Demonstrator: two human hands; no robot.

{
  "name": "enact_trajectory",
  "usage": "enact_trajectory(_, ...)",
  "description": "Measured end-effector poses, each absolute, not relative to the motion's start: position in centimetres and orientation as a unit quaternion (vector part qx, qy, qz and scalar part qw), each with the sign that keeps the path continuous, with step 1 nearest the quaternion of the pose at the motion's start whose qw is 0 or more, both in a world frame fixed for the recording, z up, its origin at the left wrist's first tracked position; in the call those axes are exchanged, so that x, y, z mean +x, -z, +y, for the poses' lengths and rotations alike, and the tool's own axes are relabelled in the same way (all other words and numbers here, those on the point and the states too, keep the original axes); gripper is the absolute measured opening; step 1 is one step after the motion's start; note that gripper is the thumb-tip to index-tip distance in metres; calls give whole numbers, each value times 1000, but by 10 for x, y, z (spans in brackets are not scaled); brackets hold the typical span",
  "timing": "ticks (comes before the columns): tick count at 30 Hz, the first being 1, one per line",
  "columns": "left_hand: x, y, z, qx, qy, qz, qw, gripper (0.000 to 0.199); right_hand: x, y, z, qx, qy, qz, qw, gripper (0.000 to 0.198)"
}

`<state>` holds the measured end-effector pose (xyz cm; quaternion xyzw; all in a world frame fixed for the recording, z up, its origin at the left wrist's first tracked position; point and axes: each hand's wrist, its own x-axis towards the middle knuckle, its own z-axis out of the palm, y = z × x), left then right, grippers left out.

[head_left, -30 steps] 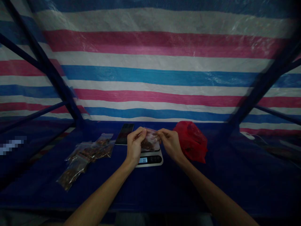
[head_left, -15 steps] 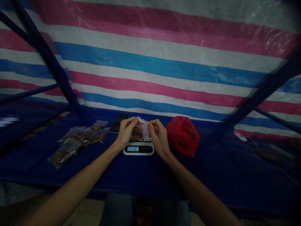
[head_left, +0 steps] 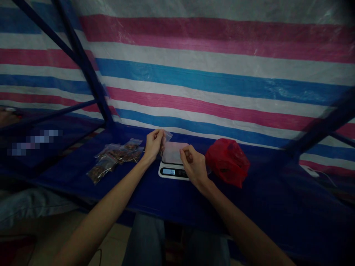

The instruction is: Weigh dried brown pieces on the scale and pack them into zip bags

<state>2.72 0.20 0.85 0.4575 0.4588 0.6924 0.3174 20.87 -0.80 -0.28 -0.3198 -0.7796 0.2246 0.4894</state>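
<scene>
My left hand (head_left: 154, 145) is closed on a clear zip bag (head_left: 168, 135), pinched near its top and held at the left edge of the scale. Most of the bag hides behind the fingers. Over the right side of the white digital scale (head_left: 173, 152) is my right hand (head_left: 195, 162), its fingers curled together; whether anything small is in them is hidden. The scale's lit display reads 0.0, and its plate looks bare where it shows. Left of my hands, several zip bags (head_left: 118, 154) of brown dried pieces lie in a loose heap.
A red plastic bag (head_left: 227, 162) sits right of the scale on the blue tabletop (head_left: 155, 192). Blue metal posts (head_left: 88, 74) stand at both sides, with a striped sheet (head_left: 208, 81) behind. Another person's hand (head_left: 7, 117) shows at far left; a white plug with cable (head_left: 310, 170) lies right.
Both hands held the zip bag over the scale before; now my right hand is off it and the left has drawn it leftward. The view has shifted left, too.
</scene>
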Motion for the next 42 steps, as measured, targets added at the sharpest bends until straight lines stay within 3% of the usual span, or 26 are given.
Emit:
enact_trajectory(5,-4,-31,-20,519,-657,487,247,41,209,7,-7,-313,-196,-799,475,19)
enact_trajectory(10,-86,-43,-50,521,-505,687,-29,28,211,7,-4,-322,-178,-786,498,18)
enact_trajectory(17,-146,-22,-50,564,-249,783,-84,29,213,0,-9,-310,-142,-807,482,18)
enact_trajectory(22,-134,-46,-47,547,-245,760,-253,36,240,-31,-6,-273,-65,-810,514,22)
enact_trajectory(27,-94,-67,-20,592,-363,687,-215,24,275,-49,17,-261,-54,-794,546,34)
enact_trajectory(31,-65,-48,7,582,-413,680,-166,14,293,-32,31,-283,-103,-774,558,31)
enact_trajectory(35,-57,-20,13,648,-438,612,-116,17,306,-14,31,-311,-132,-764,550,27)
enact_trajectory(42,-44,-5,0,684,-496,529,-75,14,311,-10,30,-350,-299,-649,606,27)
